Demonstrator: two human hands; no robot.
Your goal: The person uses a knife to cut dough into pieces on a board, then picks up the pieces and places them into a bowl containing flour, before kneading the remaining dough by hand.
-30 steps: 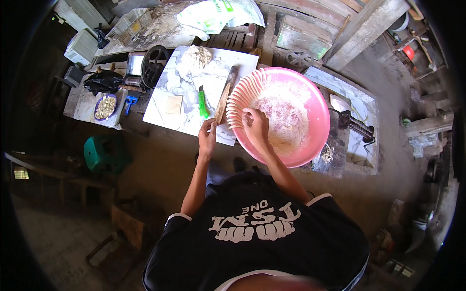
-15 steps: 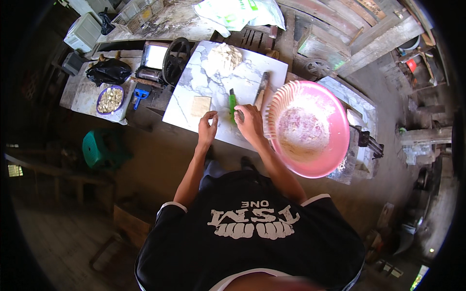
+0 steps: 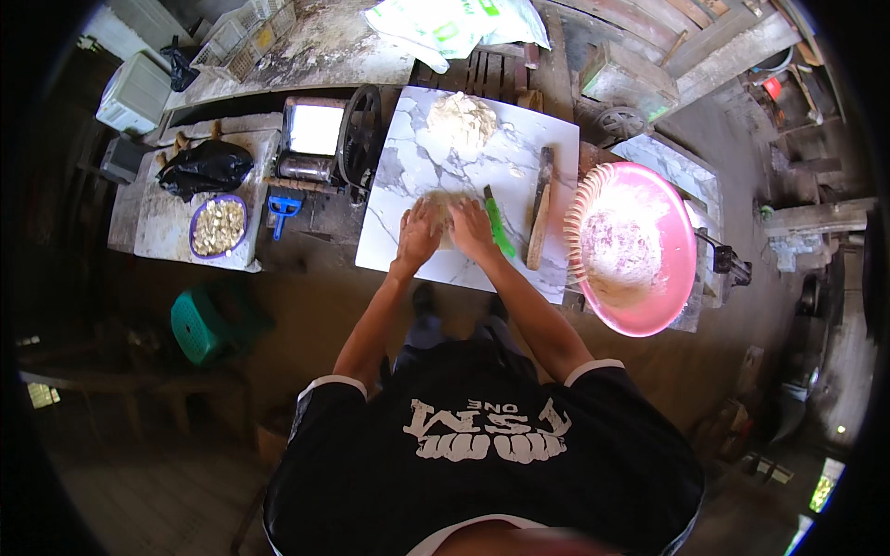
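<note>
My left hand (image 3: 419, 233) and my right hand (image 3: 472, 228) lie side by side at the near part of a white marble-patterned board (image 3: 389, 199). Fingers point forward and look stretched out over a flat tan square piece (image 3: 446, 202). That piece is blurred and mostly covered, so I cannot tell whether it is dough or something stiffer. Just right of my right hand rests a green-handled knife (image 3: 499, 225). Further right, a long wooden strip (image 3: 540, 208) lies lengthwise. A heap of pale, floury pieces (image 3: 462, 120) sits at the board's far side.
A large pink basin (image 3: 681, 250) with white powder inside stands right of the board. To the left are a roller machine (image 3: 313, 139) with a black wheel, a blue scoop-like tool (image 3: 283, 210), a purple bowl of pale pieces (image 3: 219, 227), a black bag (image 3: 206, 169) and a green stool (image 3: 197, 329).
Both hands have moved from hovering with curled fingers near the board's front edge onto the tan square. The whole view has shifted, so the board appears further right.
</note>
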